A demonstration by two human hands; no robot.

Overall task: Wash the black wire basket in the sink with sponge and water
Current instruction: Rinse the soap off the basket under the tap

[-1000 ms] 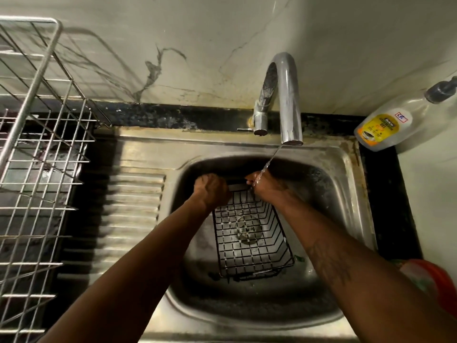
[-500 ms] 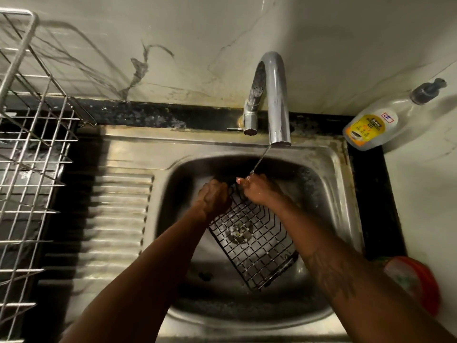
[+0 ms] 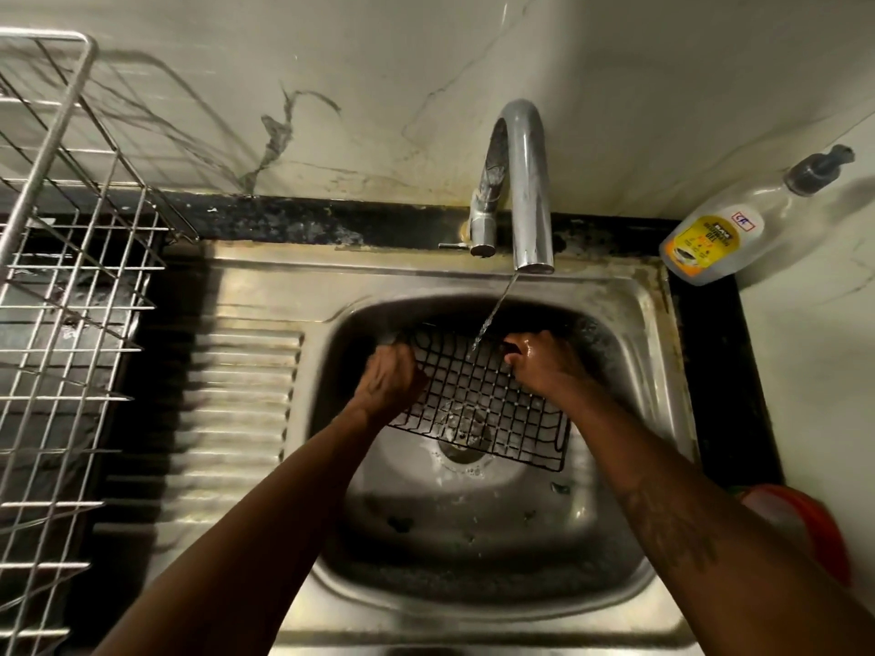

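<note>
Standing at the far left, a silver dish rack (image 3: pixel 71 286) borders the ribbed drainboard (image 3: pixel 246 395), which offers flat room for setting things down. Next, the left hand (image 3: pixel 390 383) curls its fingers round the left edge of the black wire basket (image 3: pixel 483 400), which is held tilted inside the sink (image 3: pixel 473 584), over the drain. A thin water stream (image 3: pixel 492 319) from the faucet (image 3: pixel 525 182) falls onto the basket's far grid. The right hand (image 3: pixel 540 366), wet, grips the far right corner. No sponge is in sight, so this looks like rinsing. Whether scrubbing is done cannot be told, and the near side seems not yet under the water. The basin walls lie near the basket's corners, leaving modest room to turn it. A soap bottle (image 3: pixel 710 239) and a red object (image 3: pixel 814 527) sit well apart on the right.
</note>
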